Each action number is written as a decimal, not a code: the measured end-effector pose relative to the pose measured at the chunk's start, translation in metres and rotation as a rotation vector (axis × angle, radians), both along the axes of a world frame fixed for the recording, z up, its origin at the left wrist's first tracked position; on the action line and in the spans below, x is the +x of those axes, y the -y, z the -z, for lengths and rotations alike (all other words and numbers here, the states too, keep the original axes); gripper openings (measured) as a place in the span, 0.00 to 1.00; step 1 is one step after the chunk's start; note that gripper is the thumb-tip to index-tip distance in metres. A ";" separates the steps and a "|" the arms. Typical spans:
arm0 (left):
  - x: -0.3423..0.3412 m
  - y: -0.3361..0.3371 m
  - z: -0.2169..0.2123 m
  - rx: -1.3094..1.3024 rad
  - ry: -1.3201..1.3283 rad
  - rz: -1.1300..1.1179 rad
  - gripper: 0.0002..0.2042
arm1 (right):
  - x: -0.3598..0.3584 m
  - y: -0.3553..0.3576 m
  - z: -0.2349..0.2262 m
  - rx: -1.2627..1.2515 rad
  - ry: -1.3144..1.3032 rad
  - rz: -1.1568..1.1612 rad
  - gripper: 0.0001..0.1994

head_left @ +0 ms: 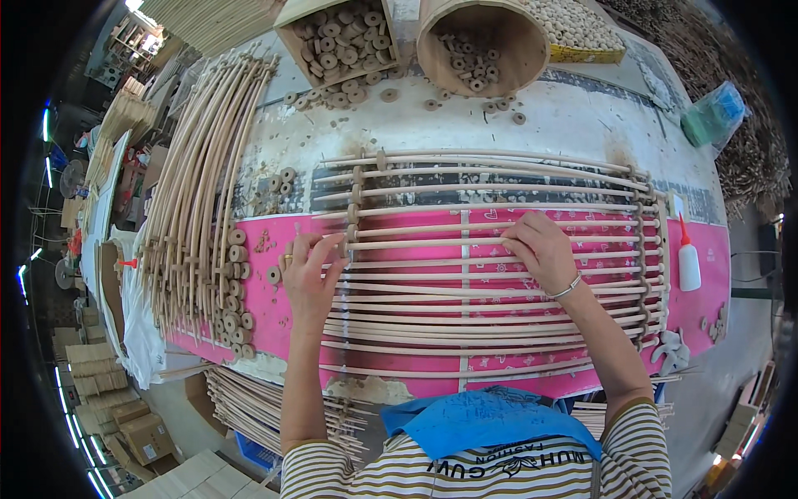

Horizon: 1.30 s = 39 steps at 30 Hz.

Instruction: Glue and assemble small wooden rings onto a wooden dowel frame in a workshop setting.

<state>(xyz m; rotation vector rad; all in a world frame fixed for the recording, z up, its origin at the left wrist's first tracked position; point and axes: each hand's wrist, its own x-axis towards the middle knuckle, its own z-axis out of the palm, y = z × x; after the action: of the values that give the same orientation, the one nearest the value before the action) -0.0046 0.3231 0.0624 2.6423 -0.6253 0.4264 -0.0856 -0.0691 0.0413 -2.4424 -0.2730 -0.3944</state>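
Several pale wooden rods (432, 308) lie side by side across the table in front of me. Small brown wooden rings (353, 214) sit on the left part of the upper rods, and a column of similar rings (642, 283) runs down their right ends. My left hand (310, 279) is closed at the left end of a rod, its thumb and fingers pinching a wooden ring (342, 247). More small pieces seem tucked in its fingers, partly hidden. Farther right, my right hand (540, 254) pinches the same rod near its middle.
Ringed rods (199, 141) are stacked at the left beside loose rings (237, 320). At the back stand a wooden box of rings (287, 37), a round tub (532, 50) and a yellow tray (586, 56). A glue bottle (689, 266) and a plastic-wrapped container (713, 116) are at right.
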 end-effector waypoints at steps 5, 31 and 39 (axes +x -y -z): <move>-0.004 0.001 0.004 -0.008 -0.027 0.011 0.22 | -0.001 0.002 0.001 -0.068 0.022 -0.012 0.05; 0.009 -0.009 -0.016 -0.214 0.116 -0.106 0.28 | 0.019 0.026 -0.033 -0.109 0.158 0.036 0.05; 0.096 -0.067 0.035 -0.447 -0.150 -0.267 0.26 | 0.037 0.050 -0.005 -0.116 0.092 0.082 0.04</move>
<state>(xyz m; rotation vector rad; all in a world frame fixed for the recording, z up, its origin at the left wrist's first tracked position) 0.0917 0.3896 0.0272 2.2993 -0.1085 0.3852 -0.0481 -0.1188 0.0466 -2.5590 -0.2413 -0.5416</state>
